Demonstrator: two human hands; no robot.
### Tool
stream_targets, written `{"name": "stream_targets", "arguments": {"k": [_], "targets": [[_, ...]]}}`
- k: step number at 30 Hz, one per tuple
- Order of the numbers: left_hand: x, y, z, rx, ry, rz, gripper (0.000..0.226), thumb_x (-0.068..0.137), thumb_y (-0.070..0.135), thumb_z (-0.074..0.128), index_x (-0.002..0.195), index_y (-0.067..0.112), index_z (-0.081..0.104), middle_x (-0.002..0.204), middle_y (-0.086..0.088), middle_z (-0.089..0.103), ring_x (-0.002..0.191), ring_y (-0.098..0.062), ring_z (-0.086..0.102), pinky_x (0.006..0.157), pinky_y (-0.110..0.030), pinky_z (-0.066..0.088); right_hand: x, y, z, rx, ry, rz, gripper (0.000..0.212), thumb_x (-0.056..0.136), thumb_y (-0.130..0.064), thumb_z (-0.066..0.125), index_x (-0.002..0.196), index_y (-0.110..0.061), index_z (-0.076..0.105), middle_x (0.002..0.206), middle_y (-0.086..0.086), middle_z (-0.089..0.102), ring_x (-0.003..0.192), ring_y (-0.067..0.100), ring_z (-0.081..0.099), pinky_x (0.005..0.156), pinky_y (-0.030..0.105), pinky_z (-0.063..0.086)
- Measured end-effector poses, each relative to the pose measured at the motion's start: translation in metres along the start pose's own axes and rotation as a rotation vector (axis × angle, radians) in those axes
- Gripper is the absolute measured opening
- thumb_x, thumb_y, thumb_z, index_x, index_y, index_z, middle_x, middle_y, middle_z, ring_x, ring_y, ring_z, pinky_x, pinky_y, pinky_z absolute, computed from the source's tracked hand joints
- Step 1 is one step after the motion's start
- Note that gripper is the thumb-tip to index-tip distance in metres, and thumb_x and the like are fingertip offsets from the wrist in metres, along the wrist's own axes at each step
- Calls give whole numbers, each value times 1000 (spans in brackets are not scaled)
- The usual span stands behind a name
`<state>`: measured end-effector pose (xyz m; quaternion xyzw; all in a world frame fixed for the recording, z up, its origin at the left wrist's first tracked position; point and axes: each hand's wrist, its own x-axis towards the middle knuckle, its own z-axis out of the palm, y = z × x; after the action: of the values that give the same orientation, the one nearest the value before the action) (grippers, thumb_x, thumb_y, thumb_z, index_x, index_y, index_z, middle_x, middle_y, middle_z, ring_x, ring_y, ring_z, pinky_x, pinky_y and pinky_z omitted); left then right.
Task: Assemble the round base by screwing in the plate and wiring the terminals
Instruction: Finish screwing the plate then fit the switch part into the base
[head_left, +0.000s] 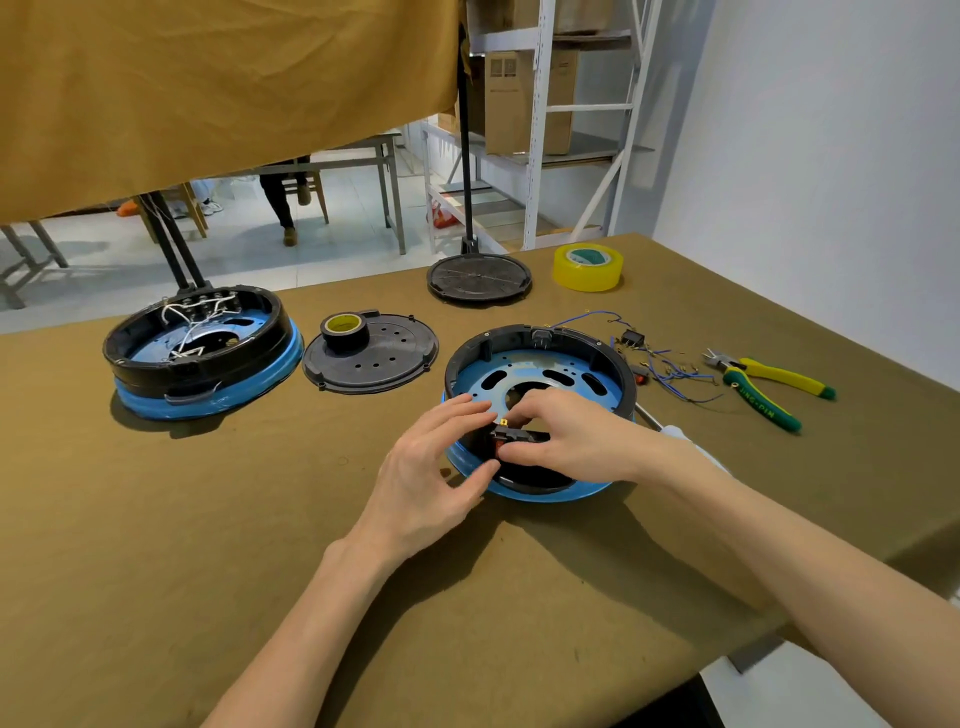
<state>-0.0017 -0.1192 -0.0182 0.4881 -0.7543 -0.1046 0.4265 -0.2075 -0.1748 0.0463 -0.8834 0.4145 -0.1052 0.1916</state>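
A round black base (566, 338) with a blue slotted plate (561, 370) inside lies on the table in front of me. At its near wall sits a small black switch (503, 432) with a brass terminal and a red part. My right hand (566, 441) pinches this switch from the inside of the rim. My left hand (431, 467) holds the outside of the near rim, thumb under the switch and fingers spread over the edge. Loose blue wires (670, 371) with brass terminals and another switch (632, 339) lie to the right of the base.
A second, wired base (202, 353) stands at the left. A black cover plate (371, 358) carries a roll of black tape (345, 332). Farther back are a round stand foot (478, 278) and yellow tape (588, 267). Yellow-green pliers (769, 384) lie at the right.
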Motion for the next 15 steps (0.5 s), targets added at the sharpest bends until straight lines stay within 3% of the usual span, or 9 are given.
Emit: {"name": "stream_targets", "arguments": {"k": [2,6,9,12,14,15], "targets": [[-4,3,3,35,17,-7,55,86,32,80,137,23,62,145,10,54,141,-2,42,117,-20,32,1,-3,-2,13,-17,12,43,99,-44,63,130,-15,67,116,2,67,103,16,61,90,38,53],[-3,12,7,73,161,-84,34,82,28,83,108,18,63,108,4,61,100,-6,57,87,-18,50,4,-10,3,15,36,57,31,99,-43,62,107,-15,71,95,5,69,88,22,63,80,49,53],[-4,14,5,15,169,-136,27,82,21,84,105,18,69,100,7,68,92,-1,63,84,-16,55,12,-17,8,6,75,94,32,99,-43,61,101,-13,72,90,5,70,86,24,63,78,44,50],[-5,13,2,-29,182,-179,25,83,17,84,107,16,75,99,6,72,90,-1,67,84,-16,56,18,-20,4,125,-33,95,35,104,-38,54,94,-9,71,79,6,64,72,20,56,67,36,41],[-5,14,3,-34,190,-206,24,85,17,82,108,16,76,99,5,72,90,-1,68,84,-17,57,20,-17,-3,183,-85,103,28,104,-34,53,103,-13,72,88,5,67,78,18,59,70,36,47],[-4,15,5,-32,195,-216,23,87,17,81,109,16,75,100,5,72,90,-1,67,85,-17,57,20,-15,-5,186,-82,109,27,104,-32,56,120,-15,69,105,5,70,92,19,64,80,37,52]]}}
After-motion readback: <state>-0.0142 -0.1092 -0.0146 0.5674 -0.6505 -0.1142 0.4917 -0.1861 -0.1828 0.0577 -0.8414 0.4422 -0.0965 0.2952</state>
